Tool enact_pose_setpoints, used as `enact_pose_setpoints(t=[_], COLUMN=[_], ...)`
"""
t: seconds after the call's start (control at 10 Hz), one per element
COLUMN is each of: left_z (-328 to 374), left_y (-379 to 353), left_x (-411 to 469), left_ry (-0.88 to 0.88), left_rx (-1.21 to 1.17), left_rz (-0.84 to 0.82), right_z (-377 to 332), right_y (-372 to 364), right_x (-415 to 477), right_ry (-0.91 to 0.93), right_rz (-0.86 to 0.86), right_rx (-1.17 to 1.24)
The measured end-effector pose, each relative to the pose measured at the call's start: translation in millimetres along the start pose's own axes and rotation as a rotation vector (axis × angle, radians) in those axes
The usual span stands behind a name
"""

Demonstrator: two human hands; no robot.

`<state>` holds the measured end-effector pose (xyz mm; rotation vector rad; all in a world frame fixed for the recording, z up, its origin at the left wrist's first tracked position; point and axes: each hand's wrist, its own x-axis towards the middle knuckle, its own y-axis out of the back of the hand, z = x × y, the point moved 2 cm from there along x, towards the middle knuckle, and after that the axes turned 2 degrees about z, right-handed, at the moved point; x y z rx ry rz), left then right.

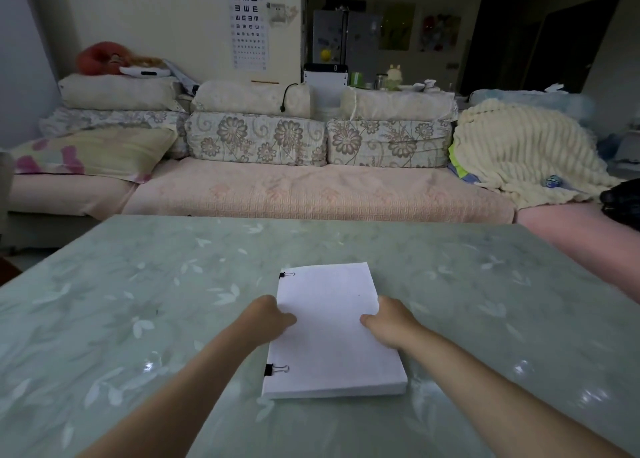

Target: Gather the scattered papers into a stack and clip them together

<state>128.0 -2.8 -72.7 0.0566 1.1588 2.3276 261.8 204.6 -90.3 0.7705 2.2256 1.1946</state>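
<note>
Apparently last step: stack (329, 336) already carries both binder clips (275, 369); left hand (266, 319) and right hand (389, 320) grip its sides. Next: release.

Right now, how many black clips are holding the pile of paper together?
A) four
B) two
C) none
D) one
B: two black clips bite the left edge of the paper stack, the far clip at its top corner and the near clip close to its bottom corner.
</note>
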Motion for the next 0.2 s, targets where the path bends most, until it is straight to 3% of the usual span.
enact_pose_setpoints(t=[0.2], left_z=[-3.6], left_y=[-8.5], left_x=[-3.3], left_ry=[-0.025], left_rx=[0.053], left_rz=[0.041], right_z=[4.8], right_y=[-5.1], right_x=[-2.7], right_ry=[0.025], right_rz=[-0.017], right_rx=[0.046])
